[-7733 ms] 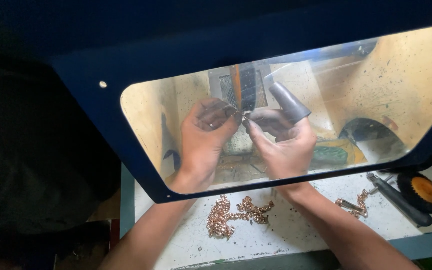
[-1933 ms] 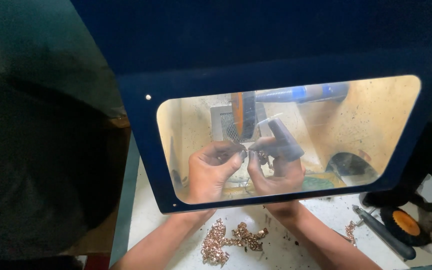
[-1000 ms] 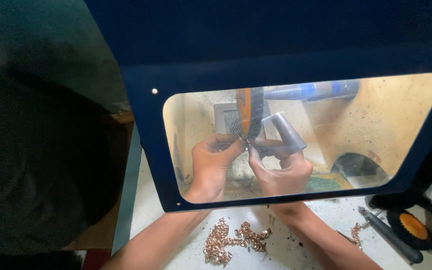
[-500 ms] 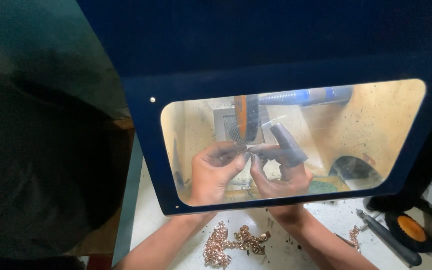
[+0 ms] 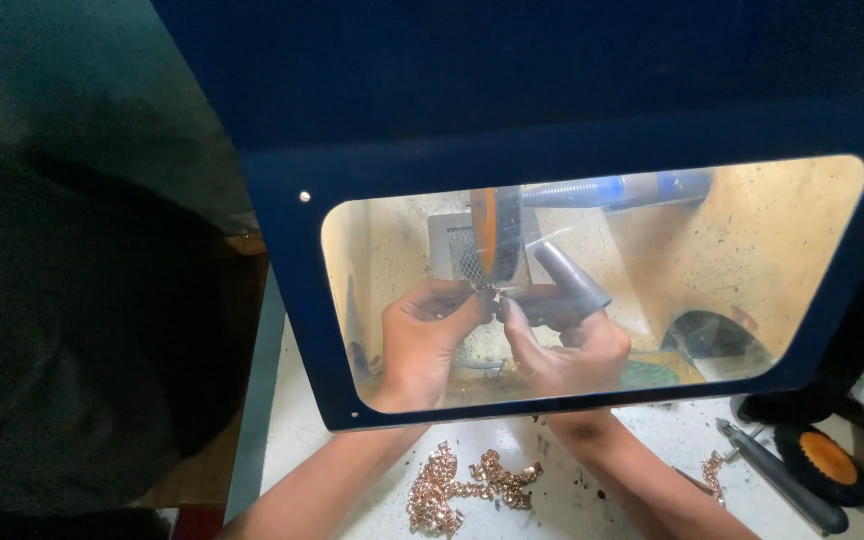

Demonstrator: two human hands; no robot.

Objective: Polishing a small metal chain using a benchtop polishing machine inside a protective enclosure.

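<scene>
Both hands (image 5: 497, 335) pinch a small metal piece (image 5: 489, 292), long axis unclear.

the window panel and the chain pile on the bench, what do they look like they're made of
Window panel: probably clear plastic, glossy; it shows glare streaks and the hands plainly through it. Chain pile: looks like metal with a coppery or rose-gold shine; its small links glint, but plating or solid cannot be told.
</scene>
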